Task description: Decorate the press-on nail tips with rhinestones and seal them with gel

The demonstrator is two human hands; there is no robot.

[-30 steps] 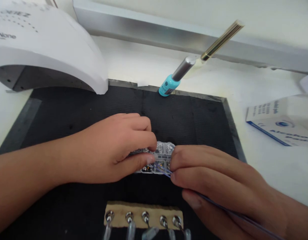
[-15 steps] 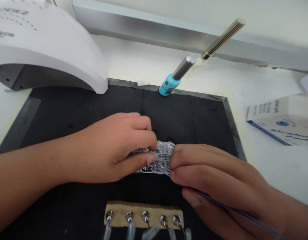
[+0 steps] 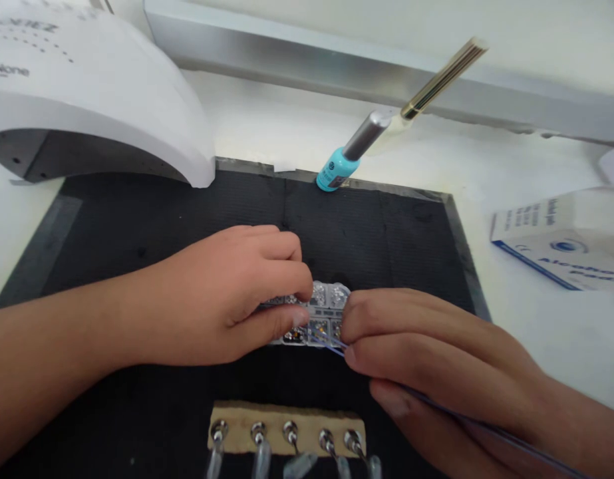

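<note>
A clear compartment case (image 3: 327, 311) filled with small shiny stones lies on the black mat. My left hand (image 3: 251, 293) is closed on the left part of the case, its thumb and curled index finger at a compartment's edges. From the right, my right hand (image 3: 436, 359) holds thin purple tweezers (image 3: 332, 345), whose tips reach into a lower compartment. Its curled fingers rest at the case's right end. Nearer to me, a tan strip (image 3: 274, 416) carries several metal stands with clear nail tips (image 3: 262, 459).
A white lamp (image 3: 102, 86) arches over the mat's (image 3: 346, 229) back left. At its back edge stands a turquoise bottle (image 3: 336, 169), beside a gold-handled brush (image 3: 444, 76). An alcohol pads box (image 3: 561, 246) lies right.
My right hand has shifted slightly right, uncovering a little more of the case's right end. The tweezer tips stay over the same compartment. My left hand has not visibly moved.
</note>
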